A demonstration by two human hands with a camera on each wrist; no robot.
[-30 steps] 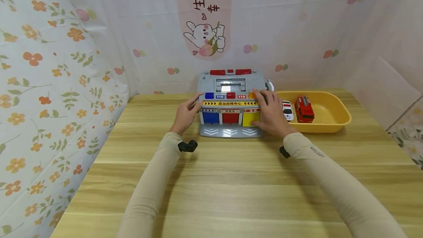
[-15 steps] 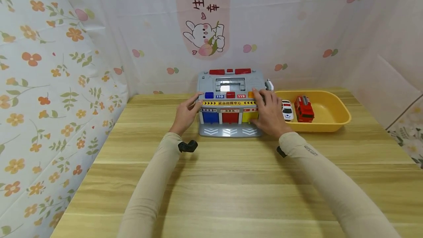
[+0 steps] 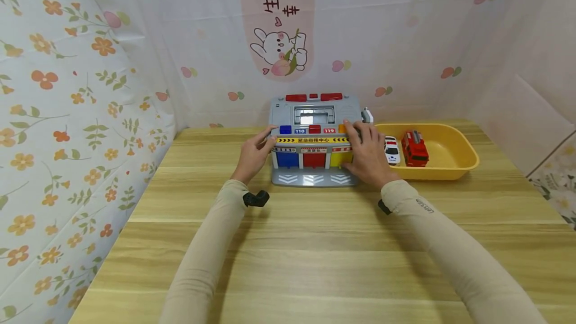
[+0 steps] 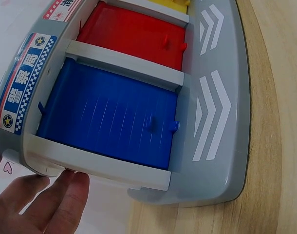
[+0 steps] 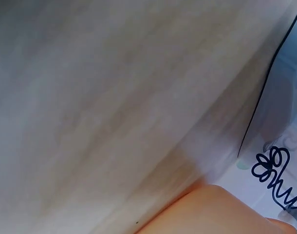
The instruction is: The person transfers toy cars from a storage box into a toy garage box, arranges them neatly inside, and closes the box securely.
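A grey toy garage stands on the table, with a blue door, a red door and a yellow door along its front. My left hand holds its left end, index finger over the roof edge and thumb at the front. In the left wrist view several fingers lie against the side wall, and the blue door sits flat in its frame. My right hand grips the right end, fingers over the roof by the orange button, thumb at the yellow door's lower edge.
Right of the garage is a yellow tray holding a white toy police car and a red toy fire truck. The wooden table extends in front. A printed cloth hangs behind.
The yellow door, tilted slightly outward a second ago, now lies flush with the others. My right wrist has shifted a little left; my left hand has stayed in place.
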